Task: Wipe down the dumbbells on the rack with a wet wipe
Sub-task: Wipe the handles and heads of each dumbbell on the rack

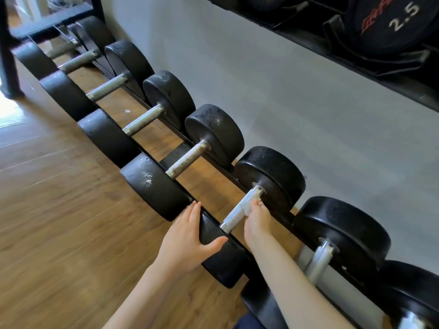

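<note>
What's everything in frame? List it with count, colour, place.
dumbbells: at least seven, black heads with silver handles, in a row on the lower rack running from far left to near right; farthest ones too blurred to count surely
rack: one, black rails under the dumbbells
wipe: one, pale and translucent, on the handle of the dumbbell being cleaned
upper shelf: one, black, top right, holding a black weight marked 2.5
wall: grey, behind the rack
floor: brown wood planks, left
left hand: rests on the near head of that dumbbell
right hand: fingers at the handle, on the wipe
</note>
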Action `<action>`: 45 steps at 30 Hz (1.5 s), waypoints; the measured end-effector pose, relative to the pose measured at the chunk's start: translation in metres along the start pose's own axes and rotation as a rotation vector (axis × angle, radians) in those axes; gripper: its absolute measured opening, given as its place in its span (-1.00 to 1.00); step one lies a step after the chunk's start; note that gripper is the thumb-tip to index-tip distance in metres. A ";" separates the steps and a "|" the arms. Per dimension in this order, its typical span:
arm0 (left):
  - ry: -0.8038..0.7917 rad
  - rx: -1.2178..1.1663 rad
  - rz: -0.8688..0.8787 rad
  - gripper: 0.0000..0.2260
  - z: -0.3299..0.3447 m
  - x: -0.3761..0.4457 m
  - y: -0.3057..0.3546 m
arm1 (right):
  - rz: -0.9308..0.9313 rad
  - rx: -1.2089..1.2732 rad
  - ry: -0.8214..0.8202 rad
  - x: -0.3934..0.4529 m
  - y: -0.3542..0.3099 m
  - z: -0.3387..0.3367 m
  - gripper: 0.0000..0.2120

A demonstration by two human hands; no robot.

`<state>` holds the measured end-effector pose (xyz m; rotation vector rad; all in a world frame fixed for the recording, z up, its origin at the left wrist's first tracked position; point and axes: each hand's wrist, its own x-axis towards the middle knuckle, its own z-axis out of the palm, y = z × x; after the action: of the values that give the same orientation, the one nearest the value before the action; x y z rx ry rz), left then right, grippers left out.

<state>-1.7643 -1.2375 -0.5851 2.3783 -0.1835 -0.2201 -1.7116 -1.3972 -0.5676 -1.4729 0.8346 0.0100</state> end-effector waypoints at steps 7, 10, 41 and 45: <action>0.015 -0.009 -0.011 0.03 0.002 0.000 -0.001 | -0.123 -0.173 0.078 -0.002 0.008 0.005 -0.64; 0.023 -0.001 -0.003 0.06 0.003 0.001 -0.001 | -0.087 -0.273 0.073 -0.007 0.009 0.005 -0.63; 0.025 0.018 0.013 0.05 0.003 0.002 -0.003 | 0.031 -0.009 0.037 0.011 0.010 0.001 -0.70; 0.028 0.023 0.021 -0.06 0.003 0.003 -0.001 | 0.073 -0.104 -0.029 0.007 0.027 -0.001 -0.64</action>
<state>-1.7619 -1.2393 -0.5889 2.3995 -0.1984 -0.1758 -1.7202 -1.3975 -0.5944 -1.5352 0.8745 0.1311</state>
